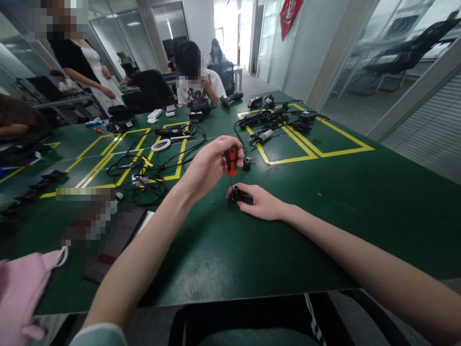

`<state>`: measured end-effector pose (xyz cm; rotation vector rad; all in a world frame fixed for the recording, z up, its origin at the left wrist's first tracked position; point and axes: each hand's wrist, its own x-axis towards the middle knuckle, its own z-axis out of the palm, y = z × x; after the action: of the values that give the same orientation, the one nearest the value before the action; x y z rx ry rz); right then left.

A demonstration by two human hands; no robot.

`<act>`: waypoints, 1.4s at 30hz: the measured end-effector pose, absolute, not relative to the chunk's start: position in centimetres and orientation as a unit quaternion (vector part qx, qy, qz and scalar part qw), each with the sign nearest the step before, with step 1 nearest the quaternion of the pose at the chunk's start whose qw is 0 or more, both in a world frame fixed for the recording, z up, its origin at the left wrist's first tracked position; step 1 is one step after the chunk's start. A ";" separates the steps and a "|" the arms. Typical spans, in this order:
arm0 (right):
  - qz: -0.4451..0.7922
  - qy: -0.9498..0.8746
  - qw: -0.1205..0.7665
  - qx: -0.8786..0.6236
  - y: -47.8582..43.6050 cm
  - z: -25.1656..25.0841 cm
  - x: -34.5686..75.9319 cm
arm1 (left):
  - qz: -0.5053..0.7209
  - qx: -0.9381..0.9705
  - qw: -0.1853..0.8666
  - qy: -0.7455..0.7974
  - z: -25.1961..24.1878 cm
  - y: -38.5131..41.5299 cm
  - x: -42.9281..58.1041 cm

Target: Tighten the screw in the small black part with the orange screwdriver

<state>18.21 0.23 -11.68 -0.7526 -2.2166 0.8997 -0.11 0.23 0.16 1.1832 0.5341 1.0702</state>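
My left hand [219, 156] is closed around the red and black handle of a screwdriver [231, 161], which stands upright with its thin shaft pointing down. Below it, a small black part [245, 198] with a short round post lies on the green table, gripped by the fingers of my right hand [261, 203]. The screwdriver's tip reaches down to this part; whether it sits in a screw is too small to tell. Just beyond my hands stands another small black piece [247, 164]. A tiny screw-like bit [213, 203] lies to the left of the part.
Black cables and plugs [273, 117] lie inside yellow tape outlines at the back right. More tangled cables [147, 178] and a white tape ring [160, 144] are at left. A dark notebook [118, 240] and pink cloth [27, 283] lie near left. Across the table sits a person [200, 81].
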 end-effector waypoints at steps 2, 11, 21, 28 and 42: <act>0.342 -0.840 0.308 -0.289 0.2 -11.7 18.2 | 0.478 0.530 0.662 0.231 0.0 0.1 -0.1; 0.349 -0.836 0.314 -0.283 0.2 -11.7 18.2 | 0.468 0.517 0.672 0.249 0.5 0.0 -0.1; 0.355 -0.835 0.307 -0.287 0.2 -11.7 18.2 | 0.463 0.563 0.645 0.229 -0.1 -0.3 -0.1; 0.348 -0.837 0.307 -0.290 0.2 -11.5 18.2 | 0.442 0.558 0.660 0.238 0.3 -0.2 -0.2; 0.340 -0.843 0.305 -0.284 0.1 -11.5 18.3 | 0.466 0.530 0.664 0.249 0.5 0.1 0.0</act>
<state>18.30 0.13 -11.47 -0.7521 -2.2325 0.8991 0.00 0.06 0.47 1.1979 0.5626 1.0519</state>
